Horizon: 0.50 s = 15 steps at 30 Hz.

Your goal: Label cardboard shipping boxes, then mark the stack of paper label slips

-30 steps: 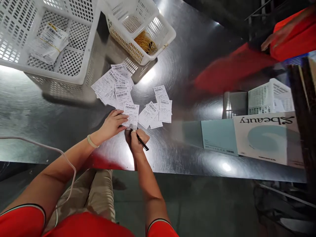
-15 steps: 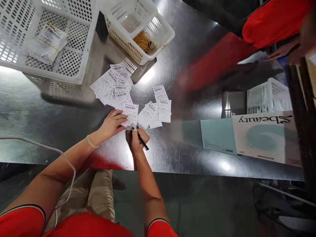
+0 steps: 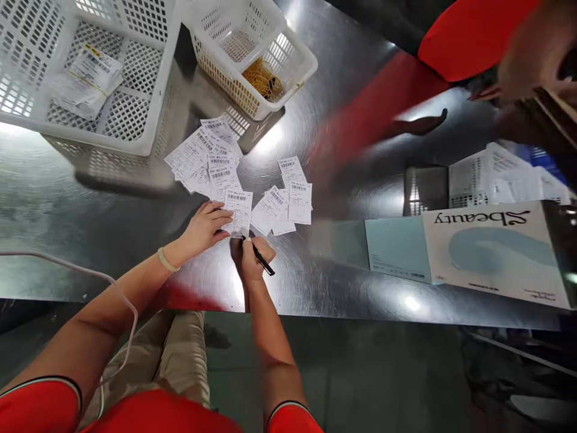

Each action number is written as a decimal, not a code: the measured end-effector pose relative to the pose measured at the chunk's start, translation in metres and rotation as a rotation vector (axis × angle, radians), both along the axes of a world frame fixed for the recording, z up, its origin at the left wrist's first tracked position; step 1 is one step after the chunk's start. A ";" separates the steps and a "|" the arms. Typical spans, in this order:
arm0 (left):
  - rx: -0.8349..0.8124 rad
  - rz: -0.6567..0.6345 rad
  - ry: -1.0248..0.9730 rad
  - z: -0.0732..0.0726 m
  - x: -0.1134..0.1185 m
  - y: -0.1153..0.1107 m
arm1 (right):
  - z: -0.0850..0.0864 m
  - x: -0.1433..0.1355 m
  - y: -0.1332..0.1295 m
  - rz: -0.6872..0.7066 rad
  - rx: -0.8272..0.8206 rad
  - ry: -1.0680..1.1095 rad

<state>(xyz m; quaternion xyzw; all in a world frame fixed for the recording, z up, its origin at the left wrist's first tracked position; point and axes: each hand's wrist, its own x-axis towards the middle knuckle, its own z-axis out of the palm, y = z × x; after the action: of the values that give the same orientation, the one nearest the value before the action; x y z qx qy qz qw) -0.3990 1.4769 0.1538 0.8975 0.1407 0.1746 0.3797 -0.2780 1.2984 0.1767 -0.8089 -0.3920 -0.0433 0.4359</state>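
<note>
Left hand (image 3: 205, 228) lies flat, fingers apart, at center-left of frame, fingertips resting on the left side of a slip (image 3: 238, 210); it grips nothing. Right hand (image 3: 256, 255), just right of it and lower, is curled around a black pen (image 3: 265, 263), tip end toward the slip's bottom edge, other end slanting to the lower right. Tip is at that edge; contact too small to tell. Slip sits mid-frame, flat on the metal table (image 3: 333, 258), barcode and print up, fine print unreadable. Up and left of it, an overlapping pile (image 3: 192, 156) of similar slips; to its right, a smaller overlapping group (image 3: 300, 207). Pale band (image 3: 166, 260) on left wrist. Upper left: big white basket (image 3: 128, 141) holding packets (image 3: 88, 84) with a yellow band around them. Top center: small white basket (image 3: 302, 75), yellow rubber bands (image 3: 260, 78) in its near compartment. Cable (image 3: 67, 263) runs in from left edge, loops down by left forearm. Right side: blue-and-white box (image 3: 491, 252) with upside-down lettering, another white basket (image 3: 469, 177) behind it, contents unclear. Upper right: co-worker's red sleeve (image 3: 473, 36) and blurred hand (image 3: 527, 69); can't tell what that hand holds.
</note>
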 end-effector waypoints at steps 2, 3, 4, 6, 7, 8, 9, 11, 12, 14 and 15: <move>0.006 0.000 -0.006 -0.001 0.000 0.000 | 0.000 0.000 0.000 -0.003 0.001 0.017; 0.008 0.000 -0.010 -0.001 0.000 0.001 | -0.001 0.000 0.000 -0.003 -0.003 0.032; 0.009 0.000 -0.014 -0.001 0.000 0.001 | -0.001 0.000 0.000 -0.004 -0.008 0.051; 0.013 -0.005 -0.018 -0.002 -0.001 0.002 | -0.003 0.001 -0.001 -0.014 -0.021 0.085; 0.019 -0.007 -0.018 -0.001 -0.001 0.001 | -0.003 0.001 -0.002 -0.022 -0.024 0.092; 0.028 -0.007 -0.015 0.000 -0.001 0.000 | -0.002 0.001 -0.003 -0.032 -0.025 0.091; 0.041 -0.009 -0.007 0.001 -0.001 -0.001 | -0.001 0.001 -0.004 -0.042 -0.023 0.077; 0.082 -0.013 0.017 0.004 0.000 -0.006 | 0.005 0.002 -0.006 -0.053 0.000 0.012; 0.109 -0.017 0.029 0.005 0.001 -0.009 | 0.009 0.002 -0.007 -0.043 0.018 -0.030; 0.169 -0.018 0.032 0.009 0.003 -0.013 | 0.016 0.002 -0.008 0.026 0.043 -0.110; 0.198 -0.007 0.016 0.011 0.003 -0.013 | 0.018 0.003 -0.008 0.078 0.040 -0.138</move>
<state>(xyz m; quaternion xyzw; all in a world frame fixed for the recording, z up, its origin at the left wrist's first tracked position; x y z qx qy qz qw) -0.3956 1.4639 0.1651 0.9325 0.1227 0.1794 0.2884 -0.2752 1.2906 0.1951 -0.7793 -0.4515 -0.0899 0.4252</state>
